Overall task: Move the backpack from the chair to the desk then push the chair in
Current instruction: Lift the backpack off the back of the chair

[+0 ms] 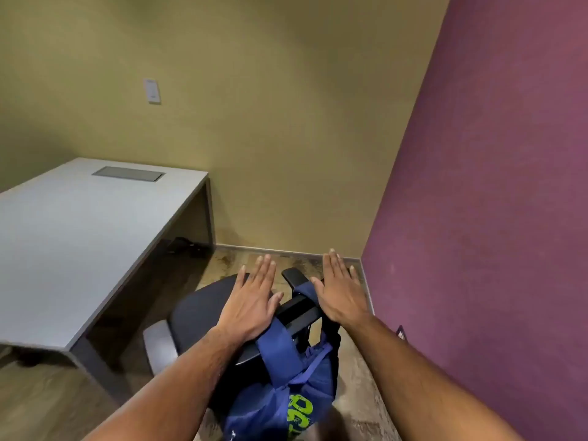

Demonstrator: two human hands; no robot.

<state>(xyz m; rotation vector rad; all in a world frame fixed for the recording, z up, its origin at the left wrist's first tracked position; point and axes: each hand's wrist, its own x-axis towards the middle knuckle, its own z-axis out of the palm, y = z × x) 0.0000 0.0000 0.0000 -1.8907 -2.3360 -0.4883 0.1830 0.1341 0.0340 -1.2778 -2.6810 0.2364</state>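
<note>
A blue backpack (pixel 286 393) with green lettering hangs by its straps over the back of a black office chair (pixel 197 310) at the bottom centre. My left hand (pixel 251 297) is flat and open above the chair's seat and backrest top. My right hand (pixel 342 291) is also flat and open, hovering just right of the chair back and the backpack's strap. Neither hand holds anything. The grey desk (pixel 79 237) stands to the left, its top bare apart from a cable hatch.
A purple wall (pixel 493 218) closes the right side close to the chair. An olive wall (pixel 270 138) with a white plate (pixel 152 91) is behind. Dark cables (pixel 187 245) lie under the desk's far end. The floor is wood-patterned.
</note>
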